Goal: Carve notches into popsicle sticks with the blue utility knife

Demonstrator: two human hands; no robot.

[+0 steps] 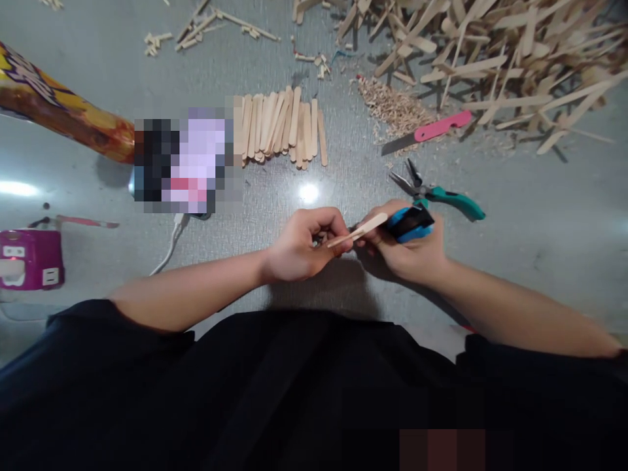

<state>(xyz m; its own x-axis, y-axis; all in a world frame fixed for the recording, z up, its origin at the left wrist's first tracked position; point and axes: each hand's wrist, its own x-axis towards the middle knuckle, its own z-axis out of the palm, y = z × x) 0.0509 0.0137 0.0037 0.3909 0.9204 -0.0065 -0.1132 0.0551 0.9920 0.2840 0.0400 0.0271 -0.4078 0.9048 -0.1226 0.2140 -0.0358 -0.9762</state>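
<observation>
My left hand [309, 245] is closed, pinching a wooden craft stick [371, 224] between thumb and fingers. The stick slants up to the right, its rounded end standing free. Close beside it, my right hand [409, 252] is wrapped round a blue-and-black handled tool [411, 224]. That tool's working end is hidden by the fingers, so its exact kind does not show. Just beyond the right hand lie green-handled pliers [436, 193] with their jaws apart. A row of craft sticks [275, 127] rests on the table ahead of my left hand.
A big heap of craft sticks [490, 59] covers the back right. Near it are small wood shavings [392, 104] and a pink-handled folding saw [426, 132]. To the left are a blurred phone [196, 157] with a cable, a snack tube [63, 98] and a purple socket block [32, 258].
</observation>
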